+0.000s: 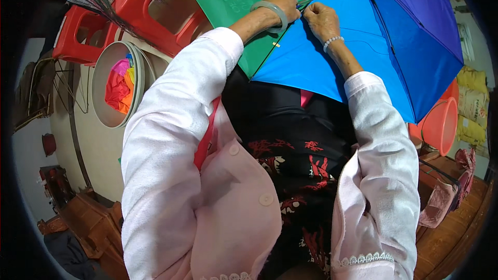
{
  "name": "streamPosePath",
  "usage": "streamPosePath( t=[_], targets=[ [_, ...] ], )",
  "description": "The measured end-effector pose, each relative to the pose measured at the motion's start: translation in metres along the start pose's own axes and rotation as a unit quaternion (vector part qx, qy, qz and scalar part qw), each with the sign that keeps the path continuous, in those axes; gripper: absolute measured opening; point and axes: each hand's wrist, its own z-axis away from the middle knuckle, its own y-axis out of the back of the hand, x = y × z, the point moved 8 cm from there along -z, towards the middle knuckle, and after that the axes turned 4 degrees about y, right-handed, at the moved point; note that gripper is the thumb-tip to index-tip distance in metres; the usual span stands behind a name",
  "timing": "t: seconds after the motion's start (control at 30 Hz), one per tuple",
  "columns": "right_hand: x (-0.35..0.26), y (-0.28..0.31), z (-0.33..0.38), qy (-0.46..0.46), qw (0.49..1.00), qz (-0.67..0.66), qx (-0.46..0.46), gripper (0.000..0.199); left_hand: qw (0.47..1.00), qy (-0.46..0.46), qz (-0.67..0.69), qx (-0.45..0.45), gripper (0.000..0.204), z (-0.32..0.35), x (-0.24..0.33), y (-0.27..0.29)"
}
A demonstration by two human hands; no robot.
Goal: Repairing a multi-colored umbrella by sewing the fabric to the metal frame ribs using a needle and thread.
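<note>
Across my lap lies an opened umbrella (316,65) with green, blue, purple and pink panels, its dark ribs facing me. My left hand (284,6), a pale bangle at its wrist, is closed at the seam between the green and blue panels, on the umbrella by a rib. A small dark and blue bit shows at its fingertips, too small to name. Close beside it my right hand (322,21) pinches at the same seam; what its fingertips hold is hidden. A thin dark thread (358,30) curves over the blue panel. A small pale tag (276,44) sits on the seam.
Red plastic stools (150,13) stand at the far left, with loose dark umbrella ribs (98,0) on top. A pale bucket (97,91) holds colourful cloth. At right are a red bucket (441,127), yellow sacks (473,103) and wooden furniture (456,228).
</note>
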Motion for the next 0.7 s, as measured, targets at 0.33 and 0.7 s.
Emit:
streamPosePath(
  t=[0.33,0.7],
  targets=[
    [0.003,-0.009,-0.005,0.061,0.997,0.002,-0.049,0.019,1.0,0.009,-0.013,-0.026,0.03,0.005,-0.003,-0.008],
    [0.012,-0.01,0.001,-0.011,0.987,-0.092,-0.13,0.014,0.999,-0.014,-0.02,-0.044,0.03,0.003,-0.001,-0.006]
  ],
)
